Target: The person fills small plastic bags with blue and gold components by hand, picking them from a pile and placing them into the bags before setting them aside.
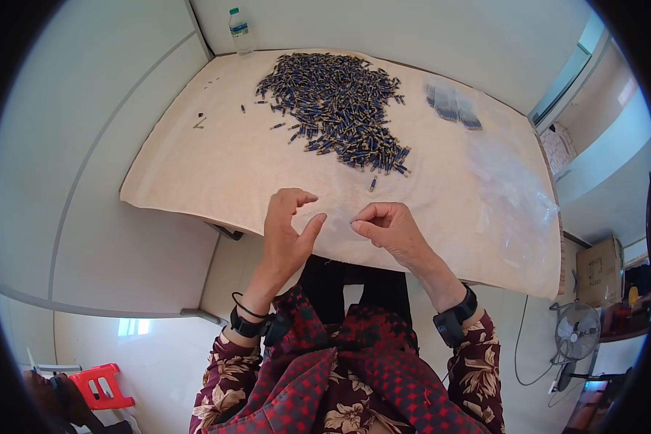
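Observation:
My left hand is held over the table's near edge, its thumb and fingers apart with nothing clearly between them. Facing it, my right hand has thumb and index finger pinched together. Whatever sits in that pinch is too small to make out. Beyond both hands lies a large heap of small dark-blue cylindrical pieces with brass-coloured ends. One loose piece lies just in front of the heap, nearest my hands.
Filled clear bags lie at the back right of the cloth-covered table. Clear plastic bags spread along the right side. A water bottle stands at the back left. A fan and red stool are on the floor.

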`<state>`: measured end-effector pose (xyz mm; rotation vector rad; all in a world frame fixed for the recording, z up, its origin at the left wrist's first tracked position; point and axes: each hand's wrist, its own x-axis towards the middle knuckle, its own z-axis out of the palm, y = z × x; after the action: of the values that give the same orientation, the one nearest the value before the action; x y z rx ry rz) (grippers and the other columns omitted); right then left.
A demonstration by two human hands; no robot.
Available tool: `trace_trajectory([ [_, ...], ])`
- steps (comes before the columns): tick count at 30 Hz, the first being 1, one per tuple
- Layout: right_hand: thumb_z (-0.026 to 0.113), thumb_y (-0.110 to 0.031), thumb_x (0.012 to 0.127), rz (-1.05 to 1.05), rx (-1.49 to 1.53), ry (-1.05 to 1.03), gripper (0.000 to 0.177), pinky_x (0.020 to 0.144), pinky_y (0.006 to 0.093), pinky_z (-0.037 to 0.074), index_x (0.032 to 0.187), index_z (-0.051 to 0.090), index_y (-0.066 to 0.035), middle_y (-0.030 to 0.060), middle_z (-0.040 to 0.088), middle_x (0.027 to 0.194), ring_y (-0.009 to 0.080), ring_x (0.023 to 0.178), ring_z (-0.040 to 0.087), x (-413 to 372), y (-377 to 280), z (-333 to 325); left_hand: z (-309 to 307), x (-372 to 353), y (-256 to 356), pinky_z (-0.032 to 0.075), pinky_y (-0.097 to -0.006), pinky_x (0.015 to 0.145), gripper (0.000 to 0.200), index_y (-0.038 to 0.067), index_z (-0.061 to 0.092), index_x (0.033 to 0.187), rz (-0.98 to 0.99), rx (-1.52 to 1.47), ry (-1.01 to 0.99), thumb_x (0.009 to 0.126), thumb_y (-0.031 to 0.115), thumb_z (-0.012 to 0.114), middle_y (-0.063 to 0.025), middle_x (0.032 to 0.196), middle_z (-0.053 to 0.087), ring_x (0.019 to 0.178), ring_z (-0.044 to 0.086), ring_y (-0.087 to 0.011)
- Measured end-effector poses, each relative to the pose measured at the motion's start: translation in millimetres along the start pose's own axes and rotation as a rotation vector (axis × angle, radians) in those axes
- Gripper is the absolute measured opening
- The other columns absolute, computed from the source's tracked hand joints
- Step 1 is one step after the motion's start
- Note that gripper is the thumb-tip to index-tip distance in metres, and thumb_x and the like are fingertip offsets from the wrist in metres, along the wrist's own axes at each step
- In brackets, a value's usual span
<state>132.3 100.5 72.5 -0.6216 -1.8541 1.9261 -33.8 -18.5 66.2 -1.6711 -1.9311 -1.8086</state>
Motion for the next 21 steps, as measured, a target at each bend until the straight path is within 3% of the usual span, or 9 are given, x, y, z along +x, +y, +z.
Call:
trace_trajectory([
  [4, 0.072, -0.012, 0.081, 0.087, 0.110, 0.016, 0.012, 0.053, 0.0176, 0.040, 0.084, 0.066, -0.002, -0.0017, 0.062, 0.072, 0.0019, 0.063, 0.052, -2.0, -3.8, 8.7, -2.3, -8.9, 11.3, 0.043, -0.0270, 0.060, 0.022, 0.003, 0.058, 0.087, 0.096, 0.137, 0.005, 0.074, 0.010, 0.074, -0.0087, 0.080, 0.059, 0.071, 0.055, -0.0154],
  [7, 0.072, -0.012, 0.081, 0.079, 0.136, 0.034, 0.013, 0.051, 0.0174, 0.039, 0.083, 0.063, -0.002, -0.0019, 0.061, 0.071, 0.0016, 0.062, 0.052, -1.0, -1.6, 17.7, 6.3, -13.5, 19.8, 0.043, -0.0262, 0.058, 0.020, 0.003, 0.058, 0.085, -0.189, -0.038, -0.122, 0.075, 0.010, 0.074, -0.0068, 0.076, 0.059, 0.067, 0.056, -0.0144],
  [11, 0.073, -0.011, 0.081, -0.008, 0.133, 0.057, 0.016, 0.051, 0.0185, 0.040, 0.078, 0.059, -0.003, -0.0020, 0.060, 0.071, 0.0027, 0.062, 0.052, 2.4, 6.3, 25.5, 10.9, -12.7, 30.0, 0.042, -0.0239, 0.058, 0.012, 0.003, 0.059, 0.083, -0.346, -0.181, -0.140, 0.078, 0.006, 0.069, -0.0018, 0.075, 0.060, 0.066, 0.052, -0.0085],
  [16, 0.073, -0.010, 0.080, -0.160, -0.099, 0.084, 0.018, 0.052, 0.0202, 0.041, 0.076, 0.057, -0.002, -0.0009, 0.059, 0.069, 0.0041, 0.060, 0.051, 5.0, 14.0, 29.7, 13.9, -12.1, 30.3, 0.041, -0.0232, 0.054, 0.010, 0.003, 0.060, 0.081, -0.318, -0.139, -0.092, 0.078, 0.006, 0.069, -0.0023, 0.072, 0.061, 0.061, 0.052, -0.0082],
  [19, 0.073, -0.009, 0.080, -0.207, -0.282, 0.134, 0.018, 0.053, 0.0215, 0.042, 0.077, 0.057, -0.002, 0.0003, 0.060, 0.069, 0.0050, 0.058, 0.051, 1.4, 10.0, 33.6, 15.0, -13.9, 26.9, 0.044, -0.0291, 0.051, 0.009, 0.004, 0.060, 0.079, -0.090, 0.068, -0.084, 0.077, 0.007, 0.069, -0.0079, 0.071, 0.061, 0.058, 0.058, -0.0192],
  [21, 0.072, -0.009, 0.080, -0.282, -0.391, 0.171, 0.016, 0.053, 0.0230, 0.044, 0.079, 0.058, -0.001, 0.0011, 0.060, 0.069, 0.0055, 0.058, 0.053, -0.5, 6.7, 37.7, 15.5, -13.7, 28.2, 0.044, -0.0302, 0.051, 0.008, 0.004, 0.060, 0.079, -0.079, 0.127, -0.076, 0.077, 0.006, 0.067, -0.0089, 0.072, 0.061, 0.059, 0.058, -0.0213],
])
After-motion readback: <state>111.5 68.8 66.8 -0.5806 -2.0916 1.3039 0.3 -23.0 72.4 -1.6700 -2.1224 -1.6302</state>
